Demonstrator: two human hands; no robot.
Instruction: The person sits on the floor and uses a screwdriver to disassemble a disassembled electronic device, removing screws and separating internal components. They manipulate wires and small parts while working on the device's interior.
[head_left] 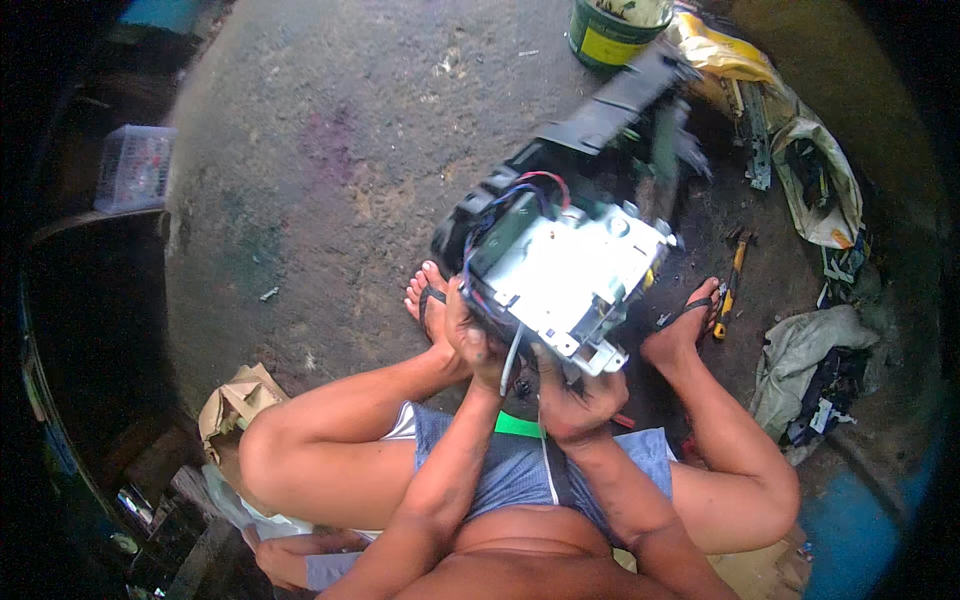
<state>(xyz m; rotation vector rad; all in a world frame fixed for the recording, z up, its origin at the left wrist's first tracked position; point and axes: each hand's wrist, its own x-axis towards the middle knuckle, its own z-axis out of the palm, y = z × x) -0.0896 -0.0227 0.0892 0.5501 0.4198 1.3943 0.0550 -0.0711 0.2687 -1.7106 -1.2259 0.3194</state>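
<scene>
Between my legs I hold up a black plastic machine chassis (515, 170) with a bright metal plate (560, 265) and several red and blue wires along one side. It looks like the inside of a printer, tilted and partly blurred. My left hand (474, 335) grips its near left corner, by a hanging grey cable (513, 360). At the near edge, under a small metal bracket, the fingers of my right hand (582, 402) are curled against it. A small red piece (623, 421) shows beside that hand; I cannot tell whether it is held.
A hammer (735, 285) with a yellow handle lies beside my right foot. At the far right are a green bucket (607, 45) and an opened white sack (820, 160). A crumpled grey sack (805, 360) lies nearer. Torn cardboard (240, 405) and another person's limb (290, 560) are at left.
</scene>
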